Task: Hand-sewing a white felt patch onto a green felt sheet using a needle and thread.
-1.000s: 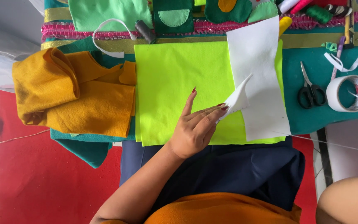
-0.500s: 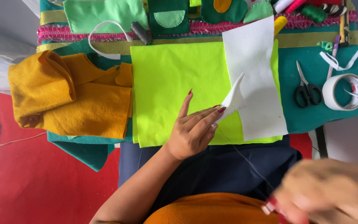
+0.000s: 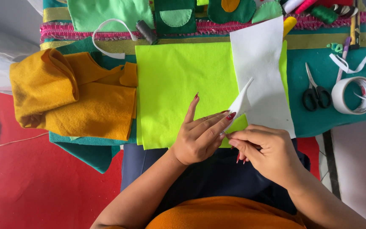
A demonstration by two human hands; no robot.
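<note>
My left hand (image 3: 202, 135) pinches a small pointed piece of white felt (image 3: 240, 103) that stands up over the near edge of a lime-green felt sheet (image 3: 178, 85). My right hand (image 3: 265, 150) has its fingers closed against the lower end of that same white piece, touching my left fingertips. What, if anything, sits between the right fingers is hidden. A larger white felt sheet (image 3: 261, 72) lies on the right part of the green sheet, just beyond both hands.
Folded mustard-yellow felt (image 3: 73, 97) lies at the left on teal felt (image 3: 318, 118). Black scissors (image 3: 315, 91) and a tape roll (image 3: 354, 95) rest at the right. Green felt cut-outs, thread spools and a pink trim line the far edge. Red cloth (image 3: 43, 182) covers the floor.
My right hand has come up from the lower right corner and now meets my left hand at the small white piece. My left hand has kept its hold.
</note>
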